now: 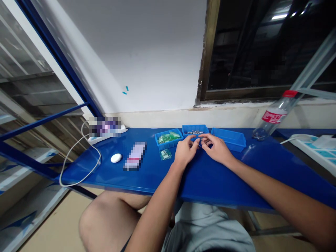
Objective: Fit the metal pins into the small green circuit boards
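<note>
My left hand point(186, 150) and my right hand point(217, 148) meet over the blue tabletop, thumbs and fingers pinched close together. Between their fingertips is a tiny shiny bit, too small to name. Just beyond them stands a blue bin of small metal pieces point(195, 132), partly covered by my fingers. Left of my hands, another blue bin point(160, 147) holds green and clear little packets point(169, 136). A small clear packet point(165, 154) lies on the table in front of that bin. Behind my right hand is a third blue bin point(233, 139), its contents mostly hidden.
On the left lie a blurred-out flat object point(135, 156), a white oval object point(116, 158) and a power strip point(109, 134) with a looping white cable point(61, 174). A red-capped plastic bottle point(273, 117) leans at the right, near another white strip point(315, 148). A wall backs the table.
</note>
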Available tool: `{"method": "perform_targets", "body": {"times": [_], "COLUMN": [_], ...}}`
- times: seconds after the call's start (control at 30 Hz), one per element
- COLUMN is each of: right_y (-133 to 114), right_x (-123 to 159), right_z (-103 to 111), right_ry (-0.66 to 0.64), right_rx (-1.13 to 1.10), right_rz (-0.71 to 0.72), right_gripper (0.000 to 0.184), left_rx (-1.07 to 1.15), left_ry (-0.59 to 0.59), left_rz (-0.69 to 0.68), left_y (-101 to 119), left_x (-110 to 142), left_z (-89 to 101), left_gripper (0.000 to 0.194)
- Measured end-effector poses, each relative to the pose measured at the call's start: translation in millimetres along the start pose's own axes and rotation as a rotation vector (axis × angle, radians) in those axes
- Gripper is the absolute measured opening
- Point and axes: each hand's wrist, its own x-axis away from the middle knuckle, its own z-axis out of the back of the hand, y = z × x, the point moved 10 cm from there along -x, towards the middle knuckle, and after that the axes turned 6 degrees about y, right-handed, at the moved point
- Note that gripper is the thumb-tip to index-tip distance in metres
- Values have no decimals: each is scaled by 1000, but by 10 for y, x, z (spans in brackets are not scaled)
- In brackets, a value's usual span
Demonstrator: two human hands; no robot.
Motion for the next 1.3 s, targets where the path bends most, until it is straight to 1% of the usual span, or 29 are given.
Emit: {"method": "perform_targets", "body": {"times": [0.07, 0.13, 0.2, 0.3, 0.4, 0.53, 0.6, 0.73, 0.8, 0.87, 0.93, 1.0, 1.1, 1.2, 1.3], "right_y": [44, 49, 21, -22, -42, -14, 19, 67, 71, 86, 108, 112, 109, 165, 251], "right_x": [1, 3, 4, 0, -4, -9, -9, -12, -16, -17, -7, 15, 68, 105, 85], "right_z": [13, -8, -29, -42, -58, -57, -74, -83, -61, -37, -32, -64, -181, -267, -255], "right_ry": [10, -7, -20, -18, -30, -36, -54, -70, -68, -66, -74, -99, -171, -203, -163], "right_rx": [-29, -35, -26, -36, -83, -122, -123, -98, -80, -82, -106, -133, -158, -181, -246], "right_rz": [-29, -14, 30, 77, 84, 50, 23, -22, -36, -65, -94, -95, -76, -129, -229], "right_gripper": [21, 15, 12, 14, 15, 11, 13, 18, 18, 21, 27, 33, 36, 37, 38], "left_rx": [9, 27, 42, 84, 106, 82, 52, -5, -2, 47, 132, 239, 370, 397, 356], "left_ry": [-51, -65, -55, -15, 22, -1, -29, -81, -79, -47, 5, 49, 64, 42, 52], "left_rz": [-5, -9, -9, 13, 40, 40, 12, -77, -115, -131, -108, -58, 4, 29, 29], "left_y": [12, 16, 14, -10, -51, -101, -106, -67, -29, 4, 3, -32, -81, -92, -85], "left_x": [17, 17, 3, -25, -45, -43, -31, -6, -10, -30, -59, -82, -94, -89, -85], "left_z": [-48, -62, -48, 0, 40, 6, -29, -93, -97, -68, -16, 25, 34, 7, 24], "left_gripper": [45, 45, 41, 40, 48, 57, 58, 55, 52, 47, 42, 42, 46, 45, 40]}}
